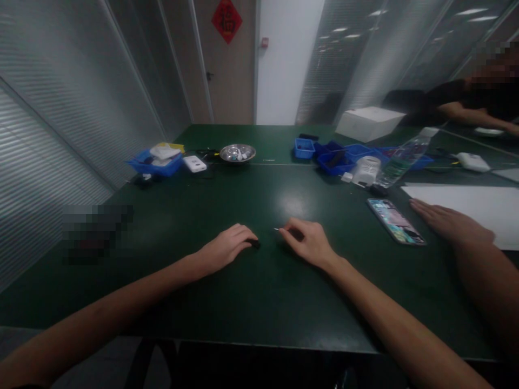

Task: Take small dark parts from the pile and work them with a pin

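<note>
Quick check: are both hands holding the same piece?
No, the left hand holds a small black object, while the right hand pinches a separate thin pale piece.

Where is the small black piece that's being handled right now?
In the head view, the small black piece is a little below centre, at the fingertips of the left hand, to the left of the thin pale piece in the right hand.

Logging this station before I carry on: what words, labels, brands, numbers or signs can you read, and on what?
"福": red diamond sign on the door.
Too small or blurred to read: any marks on the white device at left, the phone screen, the red wall box.
No readable text: black piece at the left hand, pale piece in the right hand.
</note>
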The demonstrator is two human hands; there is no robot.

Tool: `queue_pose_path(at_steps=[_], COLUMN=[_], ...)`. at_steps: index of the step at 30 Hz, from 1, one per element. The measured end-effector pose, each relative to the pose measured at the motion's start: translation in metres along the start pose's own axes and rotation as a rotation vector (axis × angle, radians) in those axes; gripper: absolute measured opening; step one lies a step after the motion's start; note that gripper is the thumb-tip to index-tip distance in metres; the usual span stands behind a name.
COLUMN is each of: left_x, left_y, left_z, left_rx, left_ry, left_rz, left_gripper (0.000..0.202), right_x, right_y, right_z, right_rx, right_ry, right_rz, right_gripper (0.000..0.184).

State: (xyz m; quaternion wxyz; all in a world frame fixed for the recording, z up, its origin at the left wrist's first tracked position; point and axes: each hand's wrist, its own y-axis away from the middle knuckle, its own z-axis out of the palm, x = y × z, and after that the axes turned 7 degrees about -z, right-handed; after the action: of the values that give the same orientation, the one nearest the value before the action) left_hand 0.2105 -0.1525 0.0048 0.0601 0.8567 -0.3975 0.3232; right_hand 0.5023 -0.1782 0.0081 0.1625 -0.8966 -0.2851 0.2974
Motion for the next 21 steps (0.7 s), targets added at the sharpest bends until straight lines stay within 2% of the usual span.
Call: queue_pose_path(at_steps=[3, 6, 10, 12, 16, 21], left_x=[-0.026, -0.065, -0.122, -0.143, -0.166, -0.175], left_y=[0.003, 0.003, 0.012, 0.021, 0.042, 0.058], left_z=[-0.019, -0.048, -0.095, -0.116, -0.138, -0.146], left_rx=[0.0, 0.058, 0.243, 0.336, 0.447, 0.513], left_ry=[-0.042, -0.106, -0.217, -0.277, -0.351, -0.381], left_rz=[-0.02, -0.11, -0.369, -0.508, -0.662, -0.764], left_gripper=[0.03, 0.03, 0.028, 0.028, 0.029, 0.038], right_x=[0.001, 0.001, 0.001, 0.0, 0.0, 0.0], right_y=[0.0, 0.0, 0.0, -0.001, -0.002, -0.001], right_z=[0.001, 0.002, 0.003, 0.003, 0.002, 0.002], right_rx=[-0.007, -0.02, -0.03, -0.037, -0.041, -0.055], right_ry=[-0.004, 0.002, 0.014, 0.016, 0.014, 0.021], right_rz=[-0.001, 0.0, 0.007, 0.004, -0.004, 0.008], right_gripper=[0.028, 0.027, 0.027, 0.027, 0.027, 0.028])
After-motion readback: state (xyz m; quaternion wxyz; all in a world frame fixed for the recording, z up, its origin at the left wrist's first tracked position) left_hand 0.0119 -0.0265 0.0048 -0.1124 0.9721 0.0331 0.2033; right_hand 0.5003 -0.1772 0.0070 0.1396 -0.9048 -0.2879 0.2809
